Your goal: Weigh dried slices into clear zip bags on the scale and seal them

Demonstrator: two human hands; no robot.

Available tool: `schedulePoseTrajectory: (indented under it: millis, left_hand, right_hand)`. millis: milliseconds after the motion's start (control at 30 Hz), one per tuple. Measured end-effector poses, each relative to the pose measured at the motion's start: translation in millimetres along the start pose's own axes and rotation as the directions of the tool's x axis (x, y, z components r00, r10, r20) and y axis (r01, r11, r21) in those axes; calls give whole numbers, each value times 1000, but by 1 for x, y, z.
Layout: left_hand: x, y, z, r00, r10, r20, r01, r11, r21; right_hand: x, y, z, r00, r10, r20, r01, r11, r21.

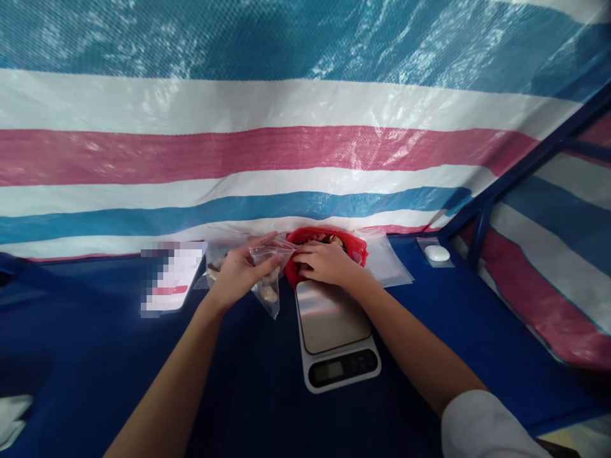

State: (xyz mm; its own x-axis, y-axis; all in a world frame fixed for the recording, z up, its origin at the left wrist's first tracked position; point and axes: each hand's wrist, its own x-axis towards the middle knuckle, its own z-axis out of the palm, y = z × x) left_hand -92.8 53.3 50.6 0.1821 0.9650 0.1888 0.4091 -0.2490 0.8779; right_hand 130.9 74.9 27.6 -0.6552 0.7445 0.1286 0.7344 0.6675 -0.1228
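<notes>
My left hand (243, 267) is closed on a small clear zip bag (267, 294), which hangs tilted with a few pale brown pieces in its lower part. At the mouth of an open red plastic bag (359, 247), my right hand (322, 262) has its fingers curled in among dark and light brown dried pieces (334, 240); what they hold is hidden. Just in front of the red bag is a white kitchen scale (337, 324) with a bare metal plate, partly under my right wrist. Another clear bag (203, 280) with similar pieces lies behind my left hand.
Flat clear bags (389, 257) lie right of the red bag. Farther right is a white rounded object (436, 253) on a small clear bag. A partly blurred white item (179, 280) lies left on the blue table (248, 394). Striped sheeting (286, 152) hangs behind; a blue frame bar (525, 165) slants at right.
</notes>
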Motion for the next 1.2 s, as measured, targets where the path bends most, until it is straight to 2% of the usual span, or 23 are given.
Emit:
schedulePoseTrajectory:
  millis: [267,500,767,1033,1200]
  left_hand:
    - [-1,0,1,1000,-22,0,22,1000,10]
    - [-1,4,3,1000,-14,16,15,999,-52]
    - [-1,-1,2,1000,2,10,-2,1000,-20]
    - [0,-2,0,1000,-4,26,4,1000,-28]
    - [0,0,3,999,-13,45,17,997,-81]
  right_hand:
    - [0,6,3,995,-89,33,92,992,-84]
    - [-8,12,-4,998,-12,69,21,990,-136]
    - [5,11,-6,998,50,-37,-52,997,-49]
    - [18,5,1,992,120,37,-114,983,-143]
    - [11,4,-3,985,170,31,-166,980,-110]
